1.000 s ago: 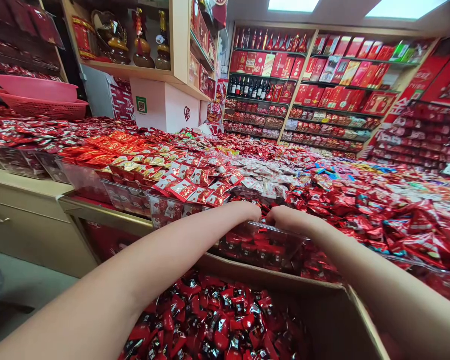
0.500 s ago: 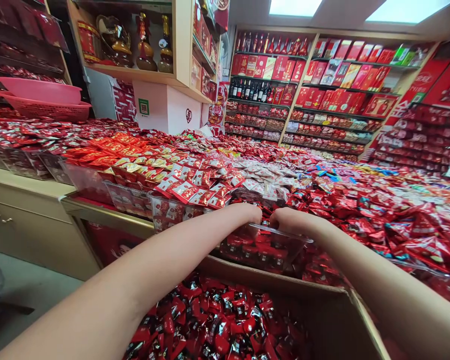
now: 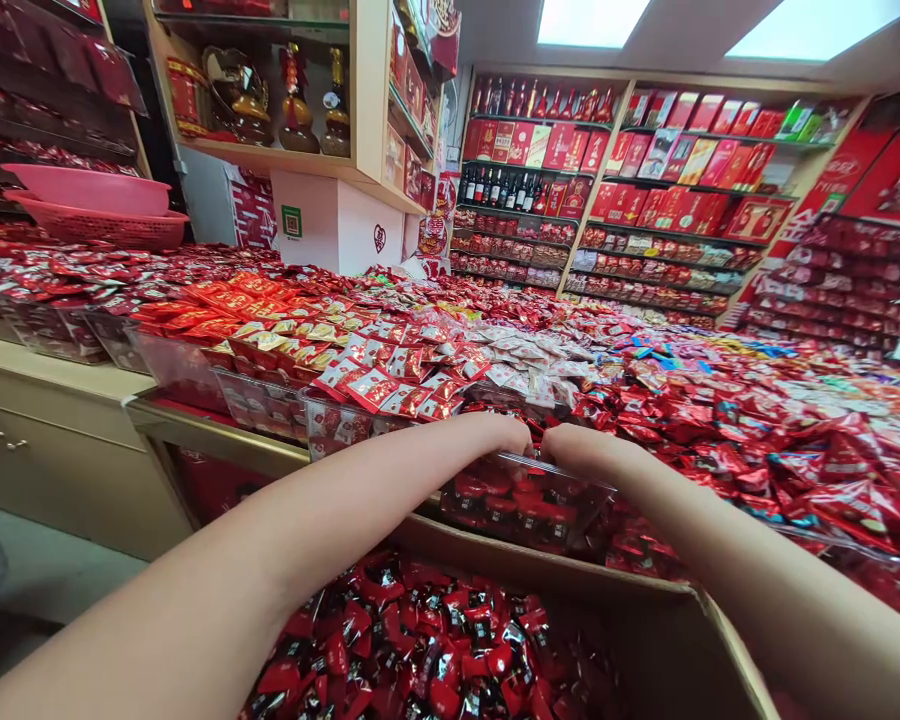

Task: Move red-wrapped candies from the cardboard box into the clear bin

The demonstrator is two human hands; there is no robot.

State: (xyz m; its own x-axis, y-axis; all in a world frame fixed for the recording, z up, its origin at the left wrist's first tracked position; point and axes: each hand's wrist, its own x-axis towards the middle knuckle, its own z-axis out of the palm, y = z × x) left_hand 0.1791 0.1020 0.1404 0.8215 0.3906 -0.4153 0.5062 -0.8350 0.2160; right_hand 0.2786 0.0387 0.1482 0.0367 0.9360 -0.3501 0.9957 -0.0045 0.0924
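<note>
Both my arms reach forward over an open cardboard box point(image 3: 667, 640) filled with red and black wrapped candies point(image 3: 435, 650). My left hand point(image 3: 499, 437) and my right hand point(image 3: 581, 447) sit side by side inside a clear plastic bin point(image 3: 525, 500) of the same red and black candies, at the front of the display. Only the backs of the hands show; the fingers curl down into the bin and are hidden, so what they hold cannot be seen.
A wide counter is covered with clear bins of red, gold and white wrapped sweets point(image 3: 390, 375). Pink baskets point(image 3: 94, 205) stand at the far left. Shelves of red gift boxes and bottles point(image 3: 607, 170) line the back wall. A beige cabinet point(image 3: 52, 450) stands lower left.
The view has dropped slightly and moved closer. Both hands stay in the clear bin, hardly moving.
</note>
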